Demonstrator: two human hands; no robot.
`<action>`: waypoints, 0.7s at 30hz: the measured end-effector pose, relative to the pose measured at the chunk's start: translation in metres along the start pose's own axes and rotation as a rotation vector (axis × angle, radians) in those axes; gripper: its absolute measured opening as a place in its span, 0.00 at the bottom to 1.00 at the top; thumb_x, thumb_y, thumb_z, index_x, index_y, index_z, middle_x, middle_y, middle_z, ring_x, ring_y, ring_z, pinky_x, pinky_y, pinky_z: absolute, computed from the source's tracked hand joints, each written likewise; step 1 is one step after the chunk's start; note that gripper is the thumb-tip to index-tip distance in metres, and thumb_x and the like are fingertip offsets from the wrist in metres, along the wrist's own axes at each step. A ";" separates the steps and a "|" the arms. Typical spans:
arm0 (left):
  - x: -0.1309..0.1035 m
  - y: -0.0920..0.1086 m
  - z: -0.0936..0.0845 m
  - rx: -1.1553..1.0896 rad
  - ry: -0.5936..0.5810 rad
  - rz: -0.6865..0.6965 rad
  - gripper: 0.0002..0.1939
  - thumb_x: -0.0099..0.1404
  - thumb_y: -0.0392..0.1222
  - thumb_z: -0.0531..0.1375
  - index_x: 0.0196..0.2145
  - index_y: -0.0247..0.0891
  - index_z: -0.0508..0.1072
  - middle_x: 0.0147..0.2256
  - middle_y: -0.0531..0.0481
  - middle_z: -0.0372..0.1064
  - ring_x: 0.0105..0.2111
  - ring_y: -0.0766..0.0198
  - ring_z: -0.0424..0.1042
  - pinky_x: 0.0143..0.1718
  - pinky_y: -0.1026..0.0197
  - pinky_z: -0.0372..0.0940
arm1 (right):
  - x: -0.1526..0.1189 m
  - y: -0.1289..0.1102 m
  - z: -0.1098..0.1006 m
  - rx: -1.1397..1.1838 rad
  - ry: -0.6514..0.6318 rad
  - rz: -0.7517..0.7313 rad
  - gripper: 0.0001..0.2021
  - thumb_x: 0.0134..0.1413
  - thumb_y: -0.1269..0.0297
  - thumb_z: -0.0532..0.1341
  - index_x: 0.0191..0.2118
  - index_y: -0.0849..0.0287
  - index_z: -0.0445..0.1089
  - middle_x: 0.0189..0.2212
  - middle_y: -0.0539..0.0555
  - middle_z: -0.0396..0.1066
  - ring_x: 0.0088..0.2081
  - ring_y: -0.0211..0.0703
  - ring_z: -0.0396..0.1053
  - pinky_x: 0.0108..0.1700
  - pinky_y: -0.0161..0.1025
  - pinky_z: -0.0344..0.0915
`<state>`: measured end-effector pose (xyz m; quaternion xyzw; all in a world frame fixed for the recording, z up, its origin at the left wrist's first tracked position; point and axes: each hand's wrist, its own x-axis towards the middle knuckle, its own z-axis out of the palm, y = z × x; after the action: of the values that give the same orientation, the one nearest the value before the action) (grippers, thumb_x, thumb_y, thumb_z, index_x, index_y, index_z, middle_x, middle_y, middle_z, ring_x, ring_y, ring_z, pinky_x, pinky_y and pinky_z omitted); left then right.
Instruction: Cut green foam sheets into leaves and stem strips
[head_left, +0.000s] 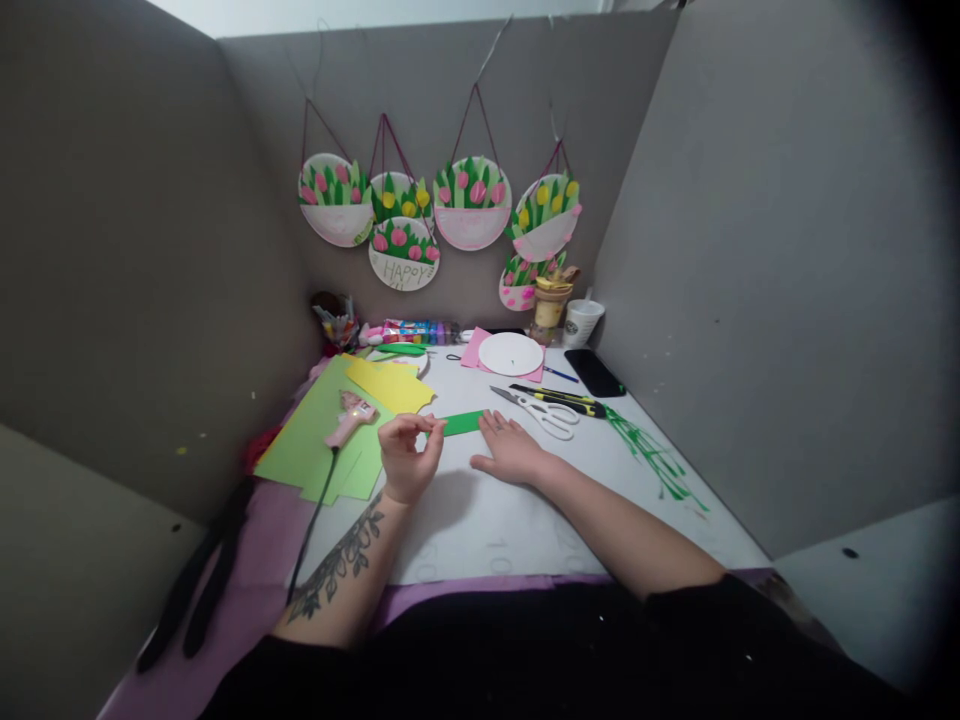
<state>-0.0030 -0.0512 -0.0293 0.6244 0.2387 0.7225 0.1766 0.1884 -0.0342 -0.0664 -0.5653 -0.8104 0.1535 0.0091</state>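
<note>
A green paper strip [462, 424] lies between my two hands on the white work surface. My left hand [409, 452] pinches its left end between thumb and fingers. Flat on the strip's right end rest the outstretched fingers of my right hand [511, 447]. Just beyond my right hand are white-handled scissors [551, 415], with a black and yellow utility knife [570, 400] beside them. To the left of my left hand, a pink glue gun [349, 420] lies on light green paper sheets [307, 440].
Yellow paper [390, 382] overlaps the green sheets. A white paper plate [511, 354] sits on pink paper at the back. A phone [595, 373] and green paper scraps [660, 455] lie at the right. Several plates with paper tulips [472, 205] hang on the grey partition.
</note>
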 end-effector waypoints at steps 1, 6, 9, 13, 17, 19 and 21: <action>0.000 0.000 0.001 -0.013 0.013 -0.023 0.19 0.59 0.33 0.64 0.39 0.42 0.56 0.32 0.57 0.64 0.31 0.69 0.74 0.41 0.54 0.73 | 0.000 0.000 0.000 0.001 0.003 -0.001 0.47 0.55 0.38 0.49 0.69 0.70 0.39 0.69 0.66 0.32 0.69 0.59 0.30 0.65 0.53 0.36; 0.002 0.002 0.002 -0.035 0.045 -0.069 0.20 0.58 0.36 0.65 0.40 0.42 0.56 0.31 0.58 0.64 0.30 0.70 0.74 0.40 0.57 0.73 | -0.001 0.000 0.000 0.007 0.011 -0.002 0.46 0.55 0.39 0.50 0.68 0.70 0.40 0.69 0.66 0.33 0.68 0.59 0.31 0.65 0.53 0.36; 0.003 0.002 0.001 -0.034 0.052 -0.103 0.21 0.58 0.37 0.66 0.39 0.42 0.55 0.31 0.58 0.64 0.30 0.71 0.73 0.41 0.57 0.73 | 0.000 0.000 0.001 0.010 0.013 -0.003 0.46 0.55 0.39 0.50 0.69 0.69 0.40 0.69 0.66 0.32 0.68 0.59 0.31 0.65 0.53 0.36; 0.004 0.003 0.001 -0.028 0.077 -0.126 0.21 0.57 0.38 0.67 0.39 0.42 0.56 0.31 0.58 0.64 0.30 0.71 0.73 0.40 0.58 0.73 | 0.000 0.000 0.001 0.017 0.012 -0.003 0.46 0.55 0.39 0.51 0.68 0.69 0.41 0.69 0.66 0.33 0.68 0.59 0.31 0.65 0.54 0.36; 0.003 0.002 0.002 -0.030 0.062 -0.092 0.20 0.57 0.36 0.66 0.39 0.41 0.57 0.31 0.57 0.64 0.30 0.70 0.73 0.39 0.58 0.73 | -0.003 -0.005 -0.007 0.061 0.145 -0.010 0.39 0.56 0.46 0.54 0.67 0.66 0.48 0.67 0.66 0.45 0.67 0.60 0.39 0.64 0.58 0.39; 0.001 0.000 0.002 -0.017 0.023 -0.067 0.19 0.58 0.35 0.65 0.39 0.41 0.57 0.31 0.57 0.64 0.31 0.70 0.74 0.40 0.58 0.73 | -0.007 -0.011 -0.014 0.133 0.348 -0.077 0.28 0.61 0.53 0.53 0.63 0.61 0.58 0.61 0.63 0.60 0.63 0.55 0.52 0.62 0.55 0.46; -0.002 -0.003 0.002 0.008 -0.032 -0.046 0.18 0.58 0.34 0.64 0.39 0.41 0.58 0.31 0.57 0.64 0.31 0.69 0.74 0.41 0.57 0.73 | -0.011 -0.021 -0.020 0.236 0.568 -0.182 0.20 0.64 0.58 0.50 0.55 0.59 0.68 0.50 0.60 0.71 0.53 0.49 0.65 0.58 0.50 0.56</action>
<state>-0.0005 -0.0496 -0.0328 0.6310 0.2531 0.7071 0.1944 0.1772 -0.0466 -0.0400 -0.5060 -0.7993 0.0810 0.3140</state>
